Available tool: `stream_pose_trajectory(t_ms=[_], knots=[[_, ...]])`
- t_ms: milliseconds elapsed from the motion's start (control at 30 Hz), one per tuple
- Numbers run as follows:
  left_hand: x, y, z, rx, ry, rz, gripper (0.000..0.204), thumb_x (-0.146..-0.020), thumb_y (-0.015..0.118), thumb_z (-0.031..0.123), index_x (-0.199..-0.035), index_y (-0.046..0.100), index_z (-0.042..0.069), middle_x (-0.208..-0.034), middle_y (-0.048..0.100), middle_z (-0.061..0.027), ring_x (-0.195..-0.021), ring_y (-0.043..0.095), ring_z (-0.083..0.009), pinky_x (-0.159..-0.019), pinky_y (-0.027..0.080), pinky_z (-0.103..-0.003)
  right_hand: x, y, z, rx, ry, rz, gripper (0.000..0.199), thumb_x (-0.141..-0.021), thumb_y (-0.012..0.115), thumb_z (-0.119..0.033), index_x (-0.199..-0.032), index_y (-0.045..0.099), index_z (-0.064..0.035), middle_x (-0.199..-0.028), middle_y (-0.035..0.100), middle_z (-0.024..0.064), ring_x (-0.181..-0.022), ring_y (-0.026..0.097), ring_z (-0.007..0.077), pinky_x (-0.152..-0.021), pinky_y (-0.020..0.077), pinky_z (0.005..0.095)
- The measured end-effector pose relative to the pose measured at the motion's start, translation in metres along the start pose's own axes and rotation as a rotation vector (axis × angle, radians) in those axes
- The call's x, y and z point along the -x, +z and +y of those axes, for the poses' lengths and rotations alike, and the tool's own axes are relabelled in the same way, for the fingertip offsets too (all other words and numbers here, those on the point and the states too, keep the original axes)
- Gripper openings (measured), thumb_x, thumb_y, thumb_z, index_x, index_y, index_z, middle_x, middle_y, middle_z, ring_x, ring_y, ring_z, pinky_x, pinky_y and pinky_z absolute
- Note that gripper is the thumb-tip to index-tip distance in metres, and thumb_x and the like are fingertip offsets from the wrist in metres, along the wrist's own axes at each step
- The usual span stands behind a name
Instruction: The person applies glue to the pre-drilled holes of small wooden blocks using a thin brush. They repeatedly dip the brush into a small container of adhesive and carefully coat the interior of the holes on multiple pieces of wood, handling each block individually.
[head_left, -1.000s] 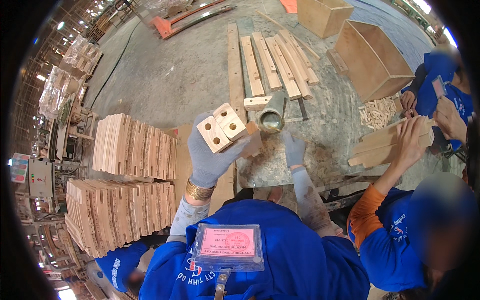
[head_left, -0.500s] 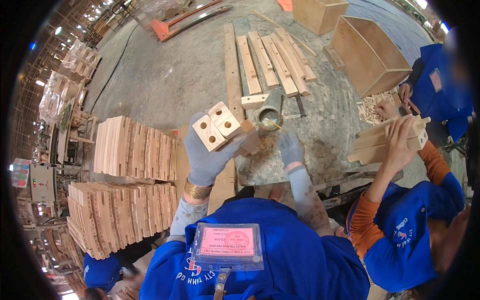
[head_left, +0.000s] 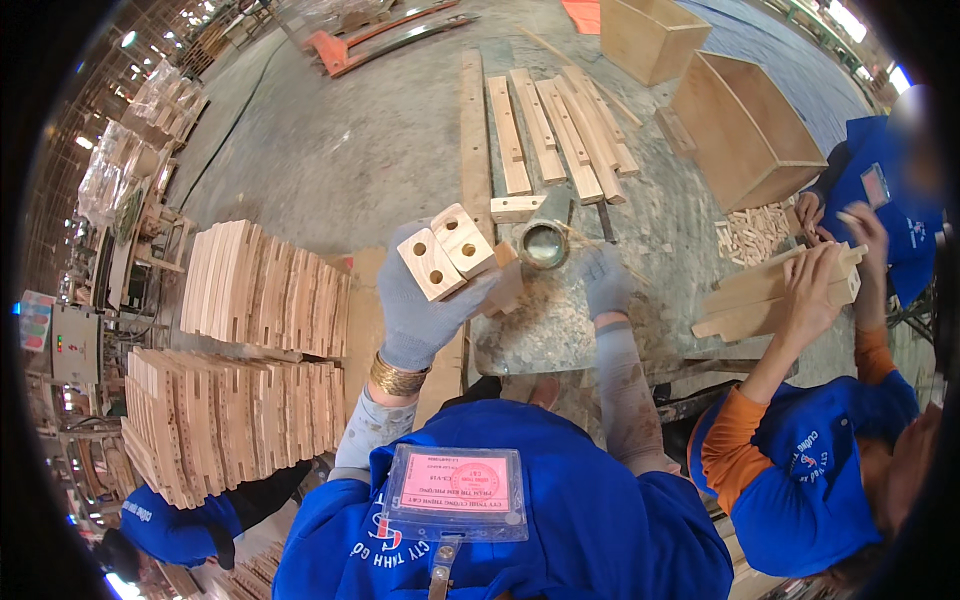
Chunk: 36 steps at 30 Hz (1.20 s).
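**Two drilled wooden blocks held up in the left hand**

The gloved left hand (head_left: 425, 310) is raised above the edge of the worktable (head_left: 400, 150), its fingers closed around two wooden blocks (head_left: 447, 250) held side by side. The blocks stand clear above the fingertips, their end faces turned up toward the camera, each face showing drilled holes. The thumb presses in from the right side, under the right-hand block.

The gloved right hand (head_left: 605, 283) rests lower, on the sawdust-strewn table just right of a small round tin (head_left: 543, 244); its fingers curl downward, and whether they grip anything cannot be told. The tin sits between the two hands, close beside the blocks.

Beyond the tin lie long wooden slats (head_left: 545, 125) in a row, and an open wooden box (head_left: 745, 130) stands further right. Stacks of cut wooden pieces (head_left: 265, 290) fill the left side. At right, another person's hand (head_left: 812, 290) presses on a wooden piece (head_left: 770, 295), well apart from the held blocks.
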<state>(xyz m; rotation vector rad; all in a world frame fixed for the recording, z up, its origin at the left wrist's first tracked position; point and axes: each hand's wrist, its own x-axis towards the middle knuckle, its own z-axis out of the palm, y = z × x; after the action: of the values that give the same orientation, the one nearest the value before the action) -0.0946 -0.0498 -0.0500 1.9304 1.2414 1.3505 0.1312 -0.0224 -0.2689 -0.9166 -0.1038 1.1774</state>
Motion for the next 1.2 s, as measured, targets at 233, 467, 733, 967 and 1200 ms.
stream_pose_trajectory(t_ms=[233, 467, 733, 967, 1200], knots=[[0.001, -0.003, -0.004, -0.016, -0.040, -0.040, 0.058, -0.059, 0.082, 0.020, -0.103, 0.050, 0.000, -0.091, 0.058, -0.0070, -0.080, 0.058, -0.0132, -0.069, 0.048, -0.026, -0.048, -0.004, 0.012, -0.040, 0.123, 0.061, 0.022, -0.086, 0.055, -0.016, -0.102, 0.053, -0.0006, -0.093, 0.061, 0.0143, -0.074, 0.061, 0.0194, -0.060, 0.0484, 0.0266], [0.001, -0.002, -0.006, -0.016, -0.048, -0.017, 0.058, -0.059, 0.083, 0.021, -0.104, 0.053, -0.001, -0.095, 0.056, -0.0086, -0.083, 0.058, -0.0152, -0.071, 0.049, -0.027, -0.064, -0.002, 0.017, -0.057, 0.116, -0.052, 0.018, -0.084, 0.056, -0.007, -0.100, 0.053, 0.0005, -0.089, 0.059, 0.0125, -0.076, 0.060, 0.0203, -0.062, 0.0488, 0.0286], [-0.003, 0.004, -0.005, -0.036, -0.006, -0.008, 0.055, -0.059, 0.083, 0.023, -0.102, 0.056, 0.000, -0.094, 0.057, -0.0087, -0.082, 0.059, -0.0158, -0.069, 0.049, -0.027, -0.049, -0.017, -0.018, 1.044, -0.791, -0.340, 0.016, -0.083, 0.060, -0.003, -0.097, 0.062, 0.0031, -0.090, 0.059, 0.0066, -0.078, 0.058, 0.0142, -0.069, 0.0488, 0.0271], [-0.002, 0.005, -0.003, -0.048, -0.036, 0.007, 0.056, -0.059, 0.083, 0.022, -0.102, 0.054, 0.000, -0.091, 0.059, -0.0078, -0.079, 0.059, -0.0144, -0.070, 0.049, -0.027, -0.013, 0.007, -0.036, 0.572, -0.348, -0.273, 0.017, -0.082, 0.061, -0.013, -0.092, 0.064, 0.0012, -0.082, 0.065, 0.0061, -0.065, 0.058, 0.0122, -0.058, 0.0460, 0.0261], [0.000, 0.006, 0.002, -0.043, 0.012, 0.007, 0.056, -0.060, 0.083, 0.022, -0.102, 0.053, 0.000, -0.092, 0.059, -0.0079, -0.080, 0.059, -0.0134, -0.070, 0.049, -0.026, 0.003, 0.010, -0.001, 1.037, -0.466, -0.248, 0.016, -0.080, 0.061, -0.015, -0.089, 0.064, -0.0017, -0.070, 0.063, 0.0080, -0.059, 0.058, 0.0148, -0.058, 0.0440, 0.0291]])
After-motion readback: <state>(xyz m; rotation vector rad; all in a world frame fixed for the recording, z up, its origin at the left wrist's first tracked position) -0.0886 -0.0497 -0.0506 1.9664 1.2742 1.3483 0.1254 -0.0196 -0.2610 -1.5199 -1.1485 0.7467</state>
